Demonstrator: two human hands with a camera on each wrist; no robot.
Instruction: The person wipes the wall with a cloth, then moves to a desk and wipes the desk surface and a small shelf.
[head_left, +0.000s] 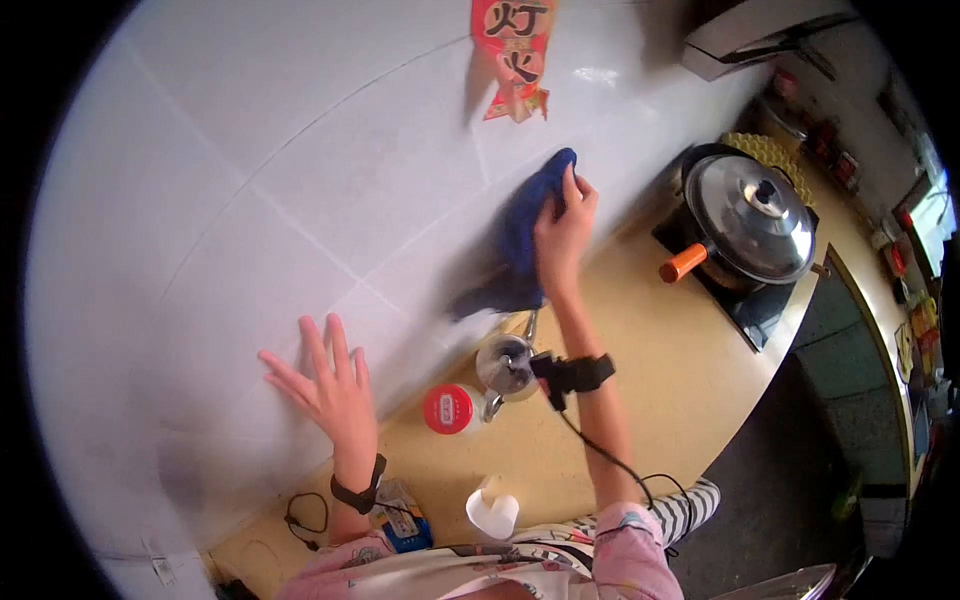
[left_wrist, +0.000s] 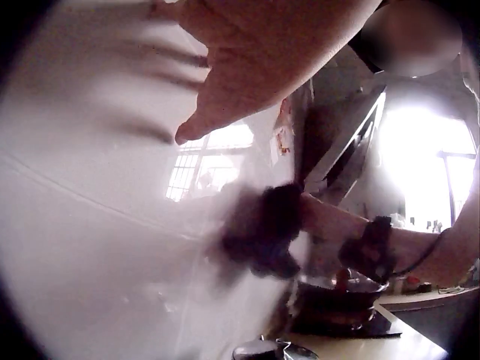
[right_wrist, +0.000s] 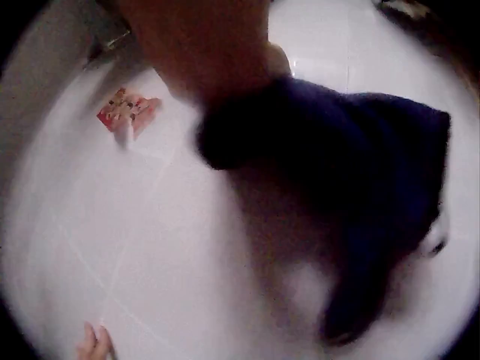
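Observation:
My right hand [head_left: 568, 235] grips a dark blue cloth [head_left: 522, 235] against the white tiled wall [head_left: 250, 250], fingers and thumb bunched over its upper part. The cloth's lower end trails down just above the counter. In the right wrist view the cloth [right_wrist: 360, 165] hangs in folds and covers most of the fingers. Farther left, my left hand [head_left: 338, 395] has its fingers spread and straight, with the fingertips on the tiles. From the left wrist view, the left hand [left_wrist: 255, 64] touches the wall above and to the side of the cloth [left_wrist: 264, 232].
On the wooden counter [head_left: 650, 340] stand a red-lidded jar [head_left: 452, 409], a small steel pot [head_left: 506, 364] and a white curled item [head_left: 492, 512]. A lidded pan [head_left: 755, 215] with an orange handle sits on the stove at right. A red paper decoration [head_left: 515, 50] hangs on the wall.

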